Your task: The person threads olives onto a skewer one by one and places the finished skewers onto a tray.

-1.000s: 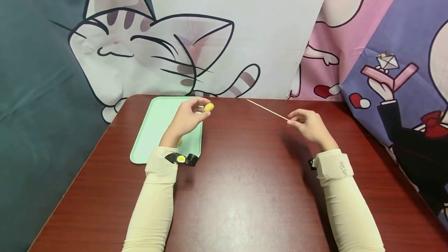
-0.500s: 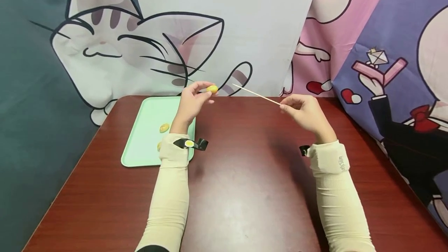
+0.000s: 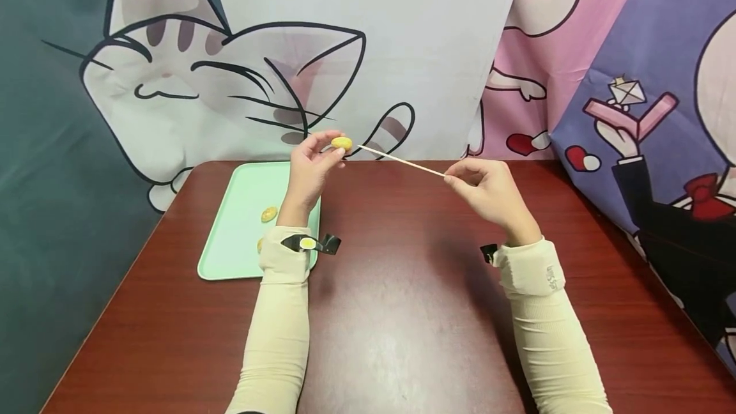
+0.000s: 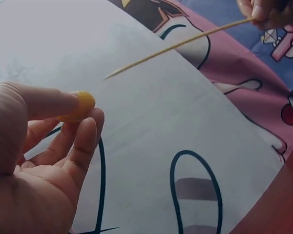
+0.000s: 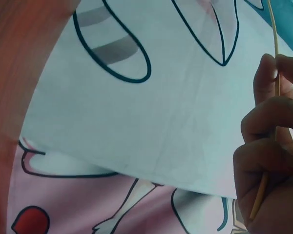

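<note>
Aloft over the worktop [image 3: 391, 286], the left hand [image 3: 306, 174] pinches a small yellow fruit [image 3: 342, 144] while the right hand [image 3: 489, 195] grips a thin wooden stick [image 3: 402, 161], its pointed tip just beside the fruit but apart. Two similar fruits [image 3: 269, 214], one partly hidden by a sleeve [image 3: 282, 312], lie on a pale green tray [image 3: 227, 235].

Indoor staged corner, kind of room unclear, cartoon cat backdrop [image 3: 402, 62], pink and purple printed cloth [image 3: 627, 50], reddish-brown table [image 3: 391, 260]
</note>
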`<state>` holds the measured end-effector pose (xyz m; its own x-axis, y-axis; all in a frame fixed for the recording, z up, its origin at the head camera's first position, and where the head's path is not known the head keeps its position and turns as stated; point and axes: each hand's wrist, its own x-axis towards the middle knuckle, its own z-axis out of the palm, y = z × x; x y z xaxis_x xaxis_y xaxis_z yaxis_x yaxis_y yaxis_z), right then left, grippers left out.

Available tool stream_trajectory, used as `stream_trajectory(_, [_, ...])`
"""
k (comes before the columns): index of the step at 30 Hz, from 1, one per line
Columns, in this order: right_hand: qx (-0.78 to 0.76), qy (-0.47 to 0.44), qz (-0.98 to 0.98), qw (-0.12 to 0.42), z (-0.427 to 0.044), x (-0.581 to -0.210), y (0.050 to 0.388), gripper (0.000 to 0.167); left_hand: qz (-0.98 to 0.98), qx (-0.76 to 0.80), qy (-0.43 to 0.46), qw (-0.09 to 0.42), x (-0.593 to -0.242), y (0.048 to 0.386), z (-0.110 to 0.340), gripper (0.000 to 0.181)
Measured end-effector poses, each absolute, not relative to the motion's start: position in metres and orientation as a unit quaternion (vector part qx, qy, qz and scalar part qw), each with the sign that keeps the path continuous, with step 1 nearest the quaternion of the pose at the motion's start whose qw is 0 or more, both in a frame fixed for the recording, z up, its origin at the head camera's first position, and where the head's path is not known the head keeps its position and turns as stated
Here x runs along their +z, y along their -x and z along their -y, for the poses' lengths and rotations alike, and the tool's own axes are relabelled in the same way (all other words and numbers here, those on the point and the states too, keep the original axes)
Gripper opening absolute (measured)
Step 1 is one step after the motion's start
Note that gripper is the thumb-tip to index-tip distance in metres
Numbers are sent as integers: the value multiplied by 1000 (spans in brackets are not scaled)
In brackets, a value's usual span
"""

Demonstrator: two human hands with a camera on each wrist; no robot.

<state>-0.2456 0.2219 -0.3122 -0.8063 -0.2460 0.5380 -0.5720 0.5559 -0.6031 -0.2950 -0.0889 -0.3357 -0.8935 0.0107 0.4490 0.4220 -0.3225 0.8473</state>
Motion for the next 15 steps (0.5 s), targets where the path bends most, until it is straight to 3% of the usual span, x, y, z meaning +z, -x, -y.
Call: stream_trajectory(15, [414, -253, 853, 191, -219, -316, 246, 6, 521, -822, 202, 107, -344, 291, 84, 27])
